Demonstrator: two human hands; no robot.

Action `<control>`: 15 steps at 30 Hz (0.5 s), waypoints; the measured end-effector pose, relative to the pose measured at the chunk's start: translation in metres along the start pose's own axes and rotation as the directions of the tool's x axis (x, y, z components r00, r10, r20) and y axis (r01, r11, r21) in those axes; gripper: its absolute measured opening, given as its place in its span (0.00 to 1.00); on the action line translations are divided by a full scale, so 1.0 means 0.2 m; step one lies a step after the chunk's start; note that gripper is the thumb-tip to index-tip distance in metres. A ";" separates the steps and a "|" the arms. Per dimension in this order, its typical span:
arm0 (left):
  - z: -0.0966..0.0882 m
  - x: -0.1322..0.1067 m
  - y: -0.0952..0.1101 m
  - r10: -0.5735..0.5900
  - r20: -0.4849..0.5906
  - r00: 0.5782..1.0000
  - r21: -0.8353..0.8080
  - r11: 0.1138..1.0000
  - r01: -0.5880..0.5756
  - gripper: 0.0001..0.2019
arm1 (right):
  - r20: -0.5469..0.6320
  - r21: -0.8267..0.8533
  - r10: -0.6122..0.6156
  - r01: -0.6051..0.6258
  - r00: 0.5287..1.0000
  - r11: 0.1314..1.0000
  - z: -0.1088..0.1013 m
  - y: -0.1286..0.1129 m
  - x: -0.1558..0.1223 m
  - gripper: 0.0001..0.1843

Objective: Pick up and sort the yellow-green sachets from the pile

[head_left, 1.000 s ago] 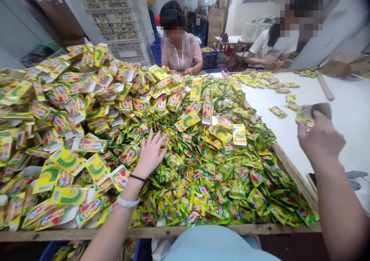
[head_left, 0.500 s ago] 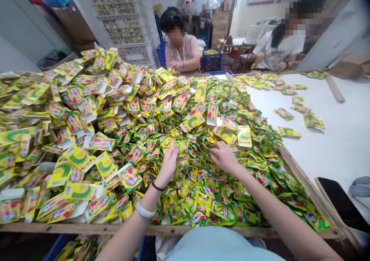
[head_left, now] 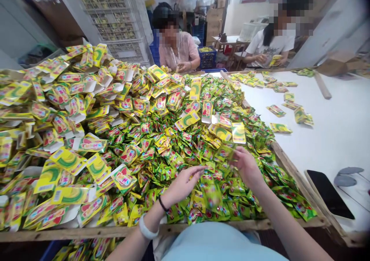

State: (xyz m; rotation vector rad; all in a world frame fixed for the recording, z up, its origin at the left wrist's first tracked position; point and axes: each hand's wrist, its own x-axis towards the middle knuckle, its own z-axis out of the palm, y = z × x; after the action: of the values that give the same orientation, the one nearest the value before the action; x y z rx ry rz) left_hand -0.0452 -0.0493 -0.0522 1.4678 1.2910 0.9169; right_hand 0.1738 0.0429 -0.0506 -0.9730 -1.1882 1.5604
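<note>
My left hand [head_left: 183, 184] is over a heap of small green foil packets [head_left: 173, 159], fingers stretched out to the right and holding nothing. Just below its fingertips a motion-smeared green packet [head_left: 212, 194] appears to be in the air. At the right of the heap, my right hand [head_left: 248, 168] has its fingers bent around the edge of another blurred green packet [head_left: 225, 151], seemingly pinched at the fingertips. Small yellow printed cartons [head_left: 238, 133] lie on the packets just beyond my right hand.
Many yellow cartons [head_left: 69, 159] pile up at the left. A wooden rail [head_left: 291, 168] edges the heap; beyond it a white tabletop [head_left: 326, 138] bears a phone [head_left: 329, 193], glasses [head_left: 347, 176] and scattered cartons. Two people [head_left: 179, 51] work across the table, one holding a carton.
My left hand has let go of the green packet it held and moved right and nearer me, fingers straightened. My right hand has shifted right. The view has turned slightly right.
</note>
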 end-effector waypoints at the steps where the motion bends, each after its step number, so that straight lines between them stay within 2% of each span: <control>1: -0.01 -0.03 -0.01 0.048 -0.011 0.999 0.169 0.984 -0.045 0.14 | -0.037 0.014 0.002 -0.001 0.999 1.000 -0.05 0.01 0.00 0.08; 4: -0.04 -0.08 -0.04 0.141 -0.035 0.989 0.549 0.830 -0.099 0.13 | -0.050 0.031 0.047 -0.045 0.998 0.998 -0.14 0.05 -0.04 0.09; 7: -0.02 -0.10 -0.07 0.114 0.058 0.992 0.708 0.696 -0.121 0.11 | 0.014 -0.013 0.086 -0.086 0.996 0.996 -0.16 0.09 -0.11 0.09; 9: 0.00 -0.12 -0.10 0.063 0.122 0.990 0.750 0.648 -0.134 0.17 | 0.063 -0.154 0.060 -0.049 0.996 0.987 -0.15 0.09 -0.15 0.09; 12: 0.03 -0.12 -0.13 0.033 0.169 0.985 0.742 0.653 -0.149 0.18 | 0.210 -0.382 0.075 0.011 0.975 0.924 -0.10 0.06 -0.22 0.09; 15: 0.01 -0.09 -0.12 0.065 0.112 0.992 0.609 0.784 -0.120 0.12 | 0.320 -0.392 0.177 -0.040 0.931 0.919 -0.02 0.05 -0.28 0.11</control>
State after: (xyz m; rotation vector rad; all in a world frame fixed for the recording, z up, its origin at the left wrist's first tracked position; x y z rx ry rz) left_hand -0.0522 -0.0678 -0.0755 2.0662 1.5478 0.4879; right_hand 0.1903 -0.0111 -0.0574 -1.0488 -1.7643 1.6744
